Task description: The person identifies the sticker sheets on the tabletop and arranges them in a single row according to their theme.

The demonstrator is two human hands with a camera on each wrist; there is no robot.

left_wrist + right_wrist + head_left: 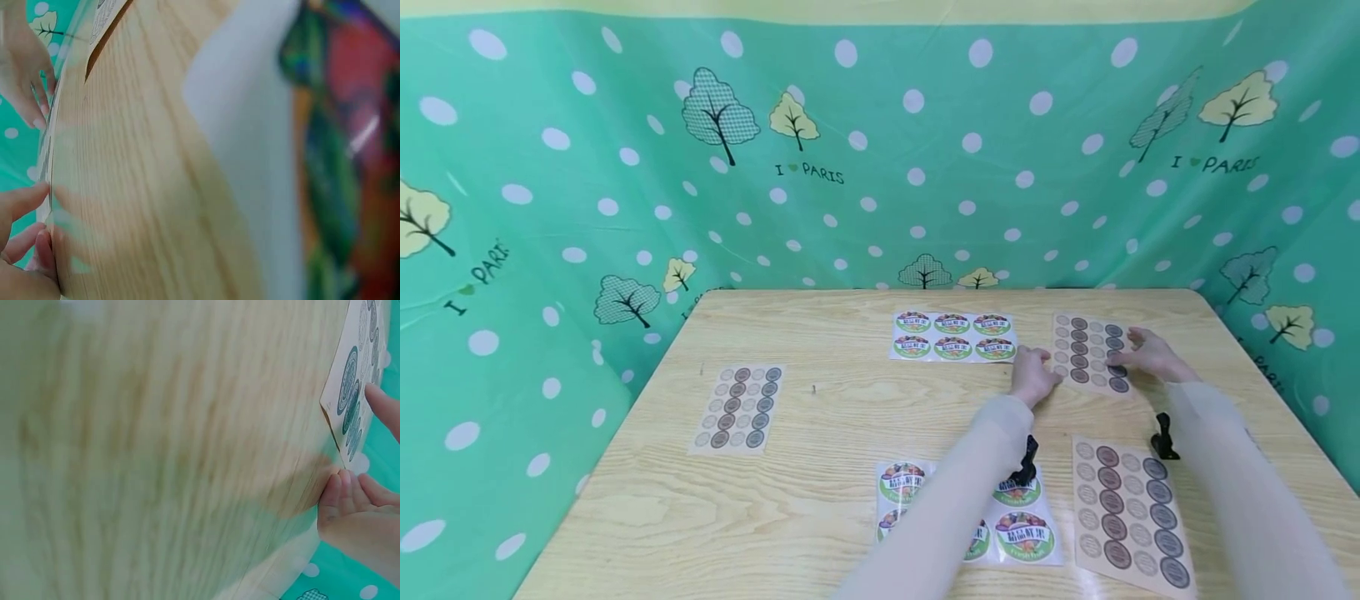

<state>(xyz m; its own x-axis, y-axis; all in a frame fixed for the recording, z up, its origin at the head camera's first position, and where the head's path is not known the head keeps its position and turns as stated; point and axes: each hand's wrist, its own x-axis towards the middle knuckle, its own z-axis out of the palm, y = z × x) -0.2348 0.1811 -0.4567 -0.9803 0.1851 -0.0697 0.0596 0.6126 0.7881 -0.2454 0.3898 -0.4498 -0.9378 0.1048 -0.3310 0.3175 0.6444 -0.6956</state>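
Observation:
A tan sheet of round stickers (1088, 354), with columns of dark and pale circles, lies at the back right between both hands. My left hand (1033, 377) rests low on the table at its left edge, thumb tip right at the paper. In the left wrist view, several fingers (24, 199) show at the table surface. At the sheet's right side is my right hand (1150, 357), thumb reaching over the dark circles and the other fingers beside the edge. The right wrist view shows this thumb (384, 407) above the sheet, whose near corner lifts slightly off the wood.
A white sheet of oval fruit stickers (952, 336) lies just left of the left hand. Nearer, a larger fruit sticker sheet (1026, 533) is partly under the left forearm. Another tan sheet (1131, 517) lies by the right forearm, and one more tan sheet (739, 408) at left.

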